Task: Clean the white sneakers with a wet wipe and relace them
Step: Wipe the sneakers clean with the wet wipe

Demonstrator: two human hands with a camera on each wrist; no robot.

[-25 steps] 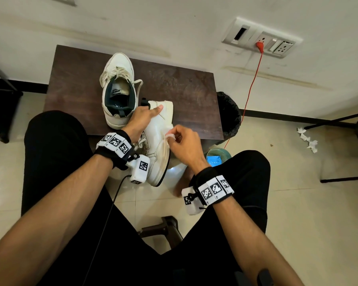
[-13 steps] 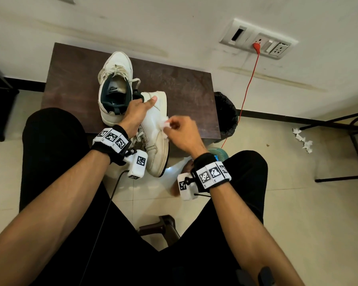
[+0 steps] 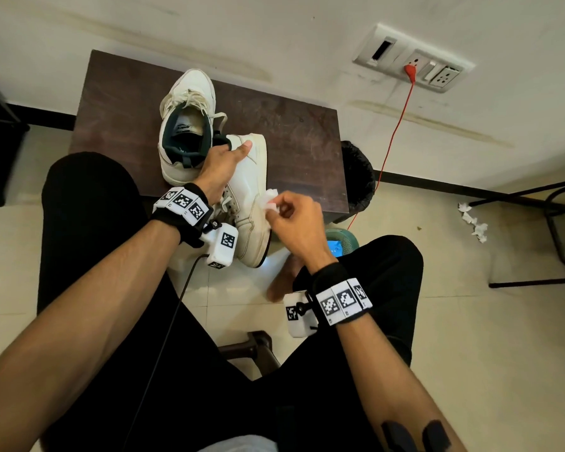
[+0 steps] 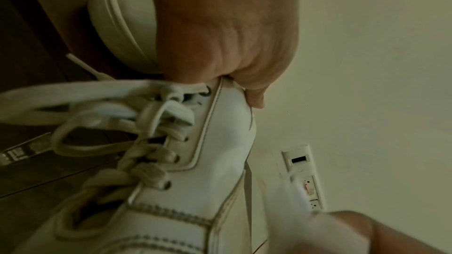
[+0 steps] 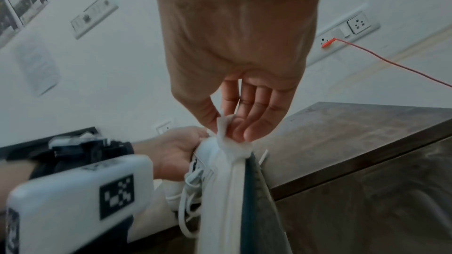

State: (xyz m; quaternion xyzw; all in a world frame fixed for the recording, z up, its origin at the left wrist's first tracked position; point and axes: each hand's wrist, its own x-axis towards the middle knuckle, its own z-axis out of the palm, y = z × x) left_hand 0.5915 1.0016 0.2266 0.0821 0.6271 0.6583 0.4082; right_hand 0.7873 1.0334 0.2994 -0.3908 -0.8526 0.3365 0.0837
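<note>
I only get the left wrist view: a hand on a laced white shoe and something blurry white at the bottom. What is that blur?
Observer: A crumpled wet wipe, pinched in the right hand against the sneaker's side.
Operator: Is there a second shoe?
Observer: Yes, the other sneaker stands upright on the dark table, just behind the held one.
Operator: Where is my hand gripping exactly?
Observer: The left hand grips the held sneaker at its collar, thumb lying along the heel side.

One sneaker (image 3: 190, 125) on the table (image 3: 291, 141), tilted sneaker (image 3: 248, 203) just right
</note>
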